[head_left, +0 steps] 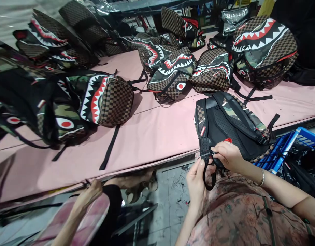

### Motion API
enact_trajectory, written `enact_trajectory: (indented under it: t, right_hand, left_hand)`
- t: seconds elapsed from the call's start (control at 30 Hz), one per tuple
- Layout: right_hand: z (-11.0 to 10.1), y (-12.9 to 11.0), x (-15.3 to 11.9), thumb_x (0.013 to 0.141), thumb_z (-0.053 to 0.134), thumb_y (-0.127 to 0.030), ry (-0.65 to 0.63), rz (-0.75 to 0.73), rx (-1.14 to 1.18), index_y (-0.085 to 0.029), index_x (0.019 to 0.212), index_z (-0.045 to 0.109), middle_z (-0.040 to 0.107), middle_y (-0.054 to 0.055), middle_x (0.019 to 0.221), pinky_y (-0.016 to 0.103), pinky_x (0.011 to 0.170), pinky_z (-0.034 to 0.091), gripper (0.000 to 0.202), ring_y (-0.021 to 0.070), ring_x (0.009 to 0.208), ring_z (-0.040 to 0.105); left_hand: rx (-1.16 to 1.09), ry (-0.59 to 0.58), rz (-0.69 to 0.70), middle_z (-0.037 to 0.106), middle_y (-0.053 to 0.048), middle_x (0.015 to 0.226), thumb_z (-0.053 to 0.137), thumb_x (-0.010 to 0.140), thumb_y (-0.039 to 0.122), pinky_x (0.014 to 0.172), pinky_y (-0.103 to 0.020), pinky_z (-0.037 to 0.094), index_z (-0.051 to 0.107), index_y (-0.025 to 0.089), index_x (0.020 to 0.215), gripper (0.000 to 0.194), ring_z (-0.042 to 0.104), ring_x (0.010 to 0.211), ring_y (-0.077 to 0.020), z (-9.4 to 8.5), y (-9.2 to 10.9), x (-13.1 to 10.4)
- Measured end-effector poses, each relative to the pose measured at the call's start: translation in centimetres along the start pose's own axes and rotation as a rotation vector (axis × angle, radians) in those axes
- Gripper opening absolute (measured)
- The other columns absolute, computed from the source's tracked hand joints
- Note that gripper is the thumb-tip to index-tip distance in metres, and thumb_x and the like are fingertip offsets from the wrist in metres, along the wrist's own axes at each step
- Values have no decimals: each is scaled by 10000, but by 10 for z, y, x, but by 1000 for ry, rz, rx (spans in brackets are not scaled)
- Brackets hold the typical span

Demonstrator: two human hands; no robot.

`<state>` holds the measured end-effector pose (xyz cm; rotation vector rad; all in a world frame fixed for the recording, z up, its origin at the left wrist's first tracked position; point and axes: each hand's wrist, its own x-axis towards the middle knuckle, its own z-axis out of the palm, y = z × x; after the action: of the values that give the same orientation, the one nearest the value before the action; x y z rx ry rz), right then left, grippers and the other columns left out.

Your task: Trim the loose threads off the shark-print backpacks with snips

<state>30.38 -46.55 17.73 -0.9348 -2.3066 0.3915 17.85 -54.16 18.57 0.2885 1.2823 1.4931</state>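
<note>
A checked and camouflage backpack (pixel 229 126) lies at the table's front edge with its black padded back and shoulder straps facing up. At its lower left corner my left hand (pixel 198 174) pinches a black strap (pixel 210 181) that hangs in a loop below the fingers. My right hand (pixel 229 155) is closed beside it, fingertips at the same strap near a dark buckle-like piece; a small red thing shows just above this hand. What exactly the right fingertips hold is too small to tell. The two hands are nearly touching.
Backpacks with shark-teeth prints, such as a large one (pixel 265 51) and another (pixel 108 100), stand on the pink table (pixel 157 133). A blue crate (pixel 287 147) with dark items is at the right. Another person's hand (pixel 92 191) is at the lower left.
</note>
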Motion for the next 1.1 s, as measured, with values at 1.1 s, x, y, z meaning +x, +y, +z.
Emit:
enact_trajectory:
  t: [1.1]
  right_hand:
    - [64, 93, 108, 742, 506, -490, 193, 744, 452, -183, 632, 476, 444, -51, 493, 208, 448, 340, 327, 94, 454, 427]
  left_hand:
    - [3, -320, -113, 692, -43, 796, 757, 563, 338, 633, -269, 486, 634, 137, 932, 437, 625, 629, -151, 2, -23, 154]
